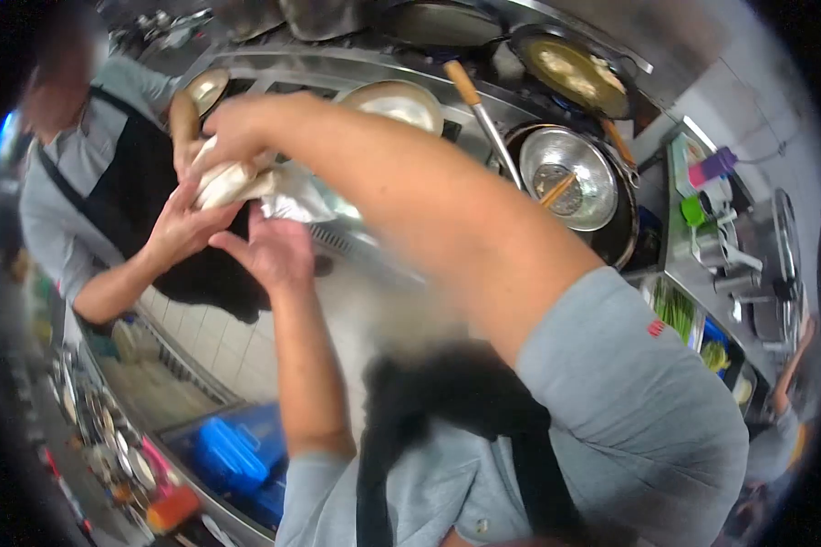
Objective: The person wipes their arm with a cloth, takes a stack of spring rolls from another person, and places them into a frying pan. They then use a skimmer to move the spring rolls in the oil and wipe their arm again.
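A white bundle, likely folded cloth [225, 185], is held up at the left between me and a co-worker. My right hand [234, 132] reaches across to its top with fingers curled over it. Below, my left hand [278, 253] is palm up, thumb stretched out and fingers apart, their tips partly hidden by a shiny silver piece [296, 193] that looks like foil or thin metal. The co-worker's hand [181, 226] supports the bundle from the left, and their other hand touches its far side.
On the stove behind stand a pan with frying food [570, 71], a wok holding a metal strainer [570, 178], and a pale pan [394, 102]. A wooden-handled tool [483, 114] leans there. A counter with green vegetables [673, 310] is right; blue containers [233, 451] are lower left.
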{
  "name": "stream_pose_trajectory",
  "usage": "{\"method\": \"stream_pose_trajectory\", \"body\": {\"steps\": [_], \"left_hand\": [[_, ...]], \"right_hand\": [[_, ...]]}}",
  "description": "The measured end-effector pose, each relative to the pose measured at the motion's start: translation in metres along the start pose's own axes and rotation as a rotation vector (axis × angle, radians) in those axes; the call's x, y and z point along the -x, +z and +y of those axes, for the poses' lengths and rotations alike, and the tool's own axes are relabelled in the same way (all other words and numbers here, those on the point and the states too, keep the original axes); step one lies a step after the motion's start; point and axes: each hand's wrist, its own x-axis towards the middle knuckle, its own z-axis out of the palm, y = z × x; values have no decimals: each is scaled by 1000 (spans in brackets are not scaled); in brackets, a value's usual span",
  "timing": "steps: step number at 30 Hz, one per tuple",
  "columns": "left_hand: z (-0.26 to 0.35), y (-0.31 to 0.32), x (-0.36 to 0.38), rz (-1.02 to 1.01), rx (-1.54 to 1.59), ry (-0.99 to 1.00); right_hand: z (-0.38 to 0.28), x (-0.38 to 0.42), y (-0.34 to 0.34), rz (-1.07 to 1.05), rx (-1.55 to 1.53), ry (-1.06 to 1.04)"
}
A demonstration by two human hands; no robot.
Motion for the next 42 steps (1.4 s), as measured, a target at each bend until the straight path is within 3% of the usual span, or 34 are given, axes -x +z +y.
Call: {"method": "stream_pose_trajectory", "body": {"steps": [2,6,11,14,16,17,21,28,30,32,34,36,37,38,40,41,42], "left_hand": [[6,3,-6,-23,-10,3],[4,-15,-12,0,-102,-9],[-3,-34,10,37,-88,-206],[-10,-46,25,-65,-99,-263],[-17,-51,33,-93,-78,-312],[-15,-35,36,-180,-86,-338],[-25,-20,52,-150,-52,-437],[-65,-18,70,-61,-117,-616],[-72,17,74,215,579,-765],[-91,-4,78,-428,-790,-320],[-108,-5,85,-486,-915,-240],[-127,-21,89,-403,-872,-526],[-119,25,102,62,-163,-748],[-130,17,106,76,-162,-745],[-142,19,102,-297,-476,-524],[-150,52,104,-46,-118,-540],[-150,60,103,-102,-117,-491]], "right_hand": [[-5,23,-10,-231,50,-15],[4,34,5,-273,9,55],[0,81,18,-238,-103,267],[15,118,44,-96,-270,257],[7,149,55,74,-243,317],[6,159,59,72,-235,346],[9,185,75,132,-116,451],[-10,237,17,116,-6,589],[6,251,21,185,-3,579],[11,269,15,203,-42,591],[29,288,14,229,-68,619],[55,306,31,315,34,497],[48,310,18,325,-39,591],[51,318,18,312,-45,588],[59,332,14,341,-20,576],[70,334,14,343,-58,538],[78,341,19,324,-110,512]]}}
